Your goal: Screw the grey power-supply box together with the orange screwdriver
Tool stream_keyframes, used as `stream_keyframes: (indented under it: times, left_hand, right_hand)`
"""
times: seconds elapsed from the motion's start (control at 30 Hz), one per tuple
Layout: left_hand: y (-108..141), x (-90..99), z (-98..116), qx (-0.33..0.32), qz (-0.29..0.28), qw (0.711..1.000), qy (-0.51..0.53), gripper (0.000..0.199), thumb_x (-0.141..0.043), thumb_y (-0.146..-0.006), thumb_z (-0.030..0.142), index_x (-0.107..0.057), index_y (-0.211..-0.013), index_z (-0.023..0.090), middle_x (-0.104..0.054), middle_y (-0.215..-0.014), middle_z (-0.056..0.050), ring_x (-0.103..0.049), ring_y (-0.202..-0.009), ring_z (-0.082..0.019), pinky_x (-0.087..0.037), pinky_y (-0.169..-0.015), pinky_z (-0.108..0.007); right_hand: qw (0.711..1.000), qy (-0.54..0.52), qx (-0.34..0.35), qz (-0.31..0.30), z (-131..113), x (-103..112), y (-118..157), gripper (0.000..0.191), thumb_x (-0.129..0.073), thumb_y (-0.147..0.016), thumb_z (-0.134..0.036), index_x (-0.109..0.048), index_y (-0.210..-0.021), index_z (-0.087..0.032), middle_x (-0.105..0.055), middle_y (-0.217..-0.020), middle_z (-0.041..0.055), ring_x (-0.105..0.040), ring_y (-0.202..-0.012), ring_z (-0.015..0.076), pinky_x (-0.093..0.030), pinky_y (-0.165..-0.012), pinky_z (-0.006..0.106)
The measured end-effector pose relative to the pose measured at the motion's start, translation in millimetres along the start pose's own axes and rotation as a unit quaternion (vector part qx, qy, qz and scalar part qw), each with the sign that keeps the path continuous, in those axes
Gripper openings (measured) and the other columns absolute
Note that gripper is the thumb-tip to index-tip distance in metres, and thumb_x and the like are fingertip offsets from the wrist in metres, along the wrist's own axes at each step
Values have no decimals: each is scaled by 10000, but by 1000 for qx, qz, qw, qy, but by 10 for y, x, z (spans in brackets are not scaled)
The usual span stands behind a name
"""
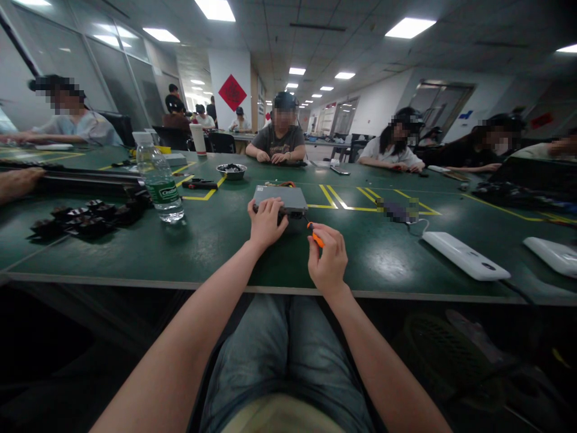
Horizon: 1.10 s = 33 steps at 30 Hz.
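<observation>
A grey metal box that looks like a computer power supply [291,196] lies on the green table in front of me, with a white label at its top left corner and coloured wires behind it. My left hand [267,221] grips its near left side, fingers over the top edge. In my right hand [329,255] is a screwdriver [317,236] with an orange and black handle, pinched between thumb and fingers. Its shaft points at the box's near right corner; whether the tip touches is too small to tell.
A water bottle [160,180] stands left, beside a pile of black parts [85,219]. Farther back are a metal bowl [231,172] and a black-and-orange tool [201,184]. A white power bank [464,255] lies right. Several people sit around the table [387,264].
</observation>
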<state>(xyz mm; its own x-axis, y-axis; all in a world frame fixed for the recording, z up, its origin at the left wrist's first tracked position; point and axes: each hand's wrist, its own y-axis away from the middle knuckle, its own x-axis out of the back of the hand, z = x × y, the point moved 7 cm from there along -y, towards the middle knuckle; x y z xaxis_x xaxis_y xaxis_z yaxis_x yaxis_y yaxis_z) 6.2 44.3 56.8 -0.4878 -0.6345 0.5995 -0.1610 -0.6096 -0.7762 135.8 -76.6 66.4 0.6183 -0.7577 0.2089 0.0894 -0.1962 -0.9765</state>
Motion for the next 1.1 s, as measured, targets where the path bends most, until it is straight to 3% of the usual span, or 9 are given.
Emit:
stream_keyframes:
  times: [0.2,0.33,0.53,0.63,0.8,0.9,1.1]
  left_hand:
    - [3,10,7,-1,0,1000,-3,271,-459,-819,301,-500,-1080,242,-552,-1233,-44,-442,-1172,-228,-78,-1081,-481]
    - [4,9,5,-2,2,1000,-6,266,-452,-826,313,-496,-1078,242,-549,-1238,-42,-442,-1174,-226,-82,-1080,-488]
    - [2,-6,-3,-2,1,1000,-4,272,-453,-827,320,-490,-1087,250,-553,-1232,-36,-436,-1182,-220,-75,-1082,-489]
    - [1,-11,-9,1,0,1000,-1,275,-459,-822,315,-490,-1088,255,-551,-1236,-35,-435,-1184,-221,-76,-1083,-486]
    - [3,-1,0,-5,5,1000,2,272,-460,-821,315,-489,-1085,256,-555,-1226,-30,-436,-1180,-220,-76,-1080,-486]
    - [5,-1,0,-4,1,1000,2,273,-459,-822,312,-493,-1086,256,-551,-1231,-32,-431,-1187,-222,-69,-1082,-483]
    - [6,4,1,-1,4,1000,4,265,-451,-834,330,-499,-1084,256,-556,-1224,-36,-436,-1183,-226,-62,-1084,-486]
  right_hand:
    - [999,-29,-25,-4,55,-17,4,211,-510,-819,-123,-450,-1007,-198,-561,-1036,115,-539,-1008,223,-468,-837,423]
    - [999,-1,16,-34,-3,-41,-12,137,-566,-804,-164,-475,-893,-212,-603,-951,84,-566,-912,209,-482,-781,377]
    - [997,-3,35,-63,66,-66,-155,315,-480,-828,-135,-394,-1125,-194,-597,-1007,108,-569,-929,209,-487,-789,378]
    - [997,-15,48,-53,147,-43,-216,289,-504,-804,-139,-408,-1068,-203,-581,-1011,107,-562,-933,212,-482,-783,380]
    - [997,13,71,1,169,-9,-137,200,-588,-774,-194,-450,-913,-234,-552,-881,50,-547,-781,177,-474,-676,327]
    - [997,-20,70,-14,137,-78,-61,216,-557,-785,-141,-434,-937,-232,-545,-889,49,-560,-782,154,-482,-639,272]
    - [996,-76,31,-24,159,-123,-26,246,-524,-767,-148,-401,-967,-222,-568,-911,59,-586,-855,180,-498,-702,328]
